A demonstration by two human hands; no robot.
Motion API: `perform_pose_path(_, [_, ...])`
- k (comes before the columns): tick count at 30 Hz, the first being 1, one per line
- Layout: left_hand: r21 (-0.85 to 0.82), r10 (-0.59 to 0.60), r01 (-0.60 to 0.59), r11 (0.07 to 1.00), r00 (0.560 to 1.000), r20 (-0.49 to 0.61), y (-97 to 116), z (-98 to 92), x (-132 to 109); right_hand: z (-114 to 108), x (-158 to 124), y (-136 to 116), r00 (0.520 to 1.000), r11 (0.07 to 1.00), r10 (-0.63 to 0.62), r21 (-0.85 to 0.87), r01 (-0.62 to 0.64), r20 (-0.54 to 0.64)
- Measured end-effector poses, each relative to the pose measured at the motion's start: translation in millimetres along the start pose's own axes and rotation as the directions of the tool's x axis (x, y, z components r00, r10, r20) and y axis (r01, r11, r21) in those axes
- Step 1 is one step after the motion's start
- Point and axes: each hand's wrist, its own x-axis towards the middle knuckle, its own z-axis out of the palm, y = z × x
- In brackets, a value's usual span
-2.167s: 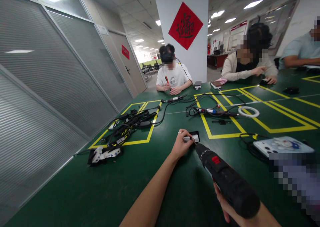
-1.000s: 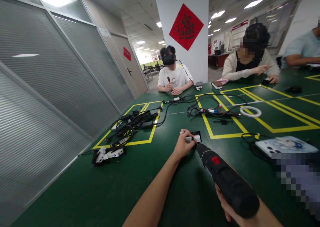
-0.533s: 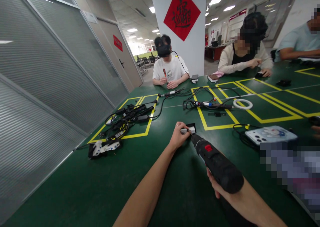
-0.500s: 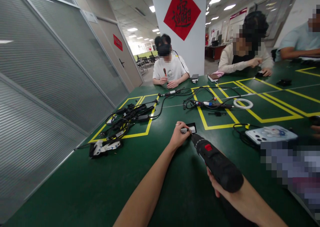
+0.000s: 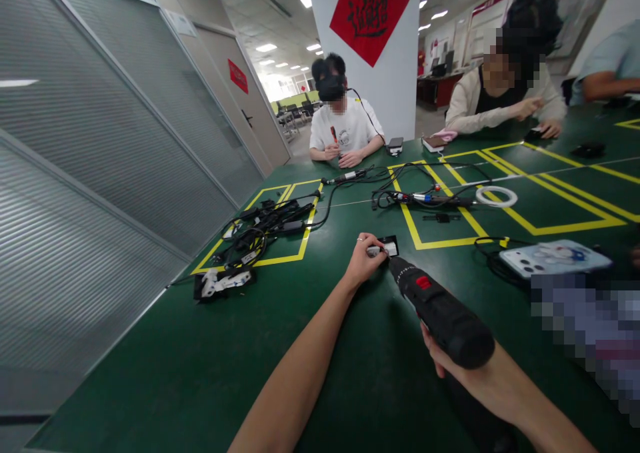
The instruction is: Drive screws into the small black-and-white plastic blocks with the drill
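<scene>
My left hand reaches out over the green table and pinches a small black and white part that lies on the surface. My right hand grips a black electric screwdriver with a red mark on its body. The tool points away from me, and its tip meets the small part right beside my left fingers. Most of my right hand is hidden under the tool.
A tangle of black cables fills a yellow-taped box at the left, with a black and white device in front of it. A phone lies to the right, a white ring farther back. Three people sit along the far side.
My hands and the screwdriver keep the same hold on the part. The view has tilted and shifted slightly, so everything sits a little differently in frame.
</scene>
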Motion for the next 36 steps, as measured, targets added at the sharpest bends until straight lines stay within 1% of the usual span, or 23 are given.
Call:
perform_pose_path(3, [0.001,0.0,0.0,1.0,1.0,-0.003,-1,0.5,0,0,0,2,0.999,0.999,-0.023,0.03,0.022,0.025])
perform_pose_path(7, [0.004,-0.001,0.001,1.0,1.0,-0.01,-3,1.5,0,-1,1,8,0.999,0.997,-0.035,0.064,0.034,0.026])
perform_pose_path(13, [0.002,0.003,-0.003,1.0,1.0,-0.013,-4,1.6,0,-1,3,13,0.998,0.997,-0.055,0.047,0.054,0.03])
perform_pose_path(22, [-0.003,0.006,-0.006,1.0,1.0,-0.017,-6,3.6,1,0,0,6,0.997,0.996,-0.076,0.047,0.074,0.022])
perform_pose_path(28, [-0.007,0.012,-0.012,1.0,1.0,-0.017,-6,3.4,1,-1,1,7,0.996,0.995,-0.091,0.05,0.089,0.021])
perform_pose_path(36, [-0.004,-0.001,0.001,1.0,1.0,-0.014,-7,2.8,1,-2,-1,1,0.998,0.998,-0.059,0.041,0.057,0.038])
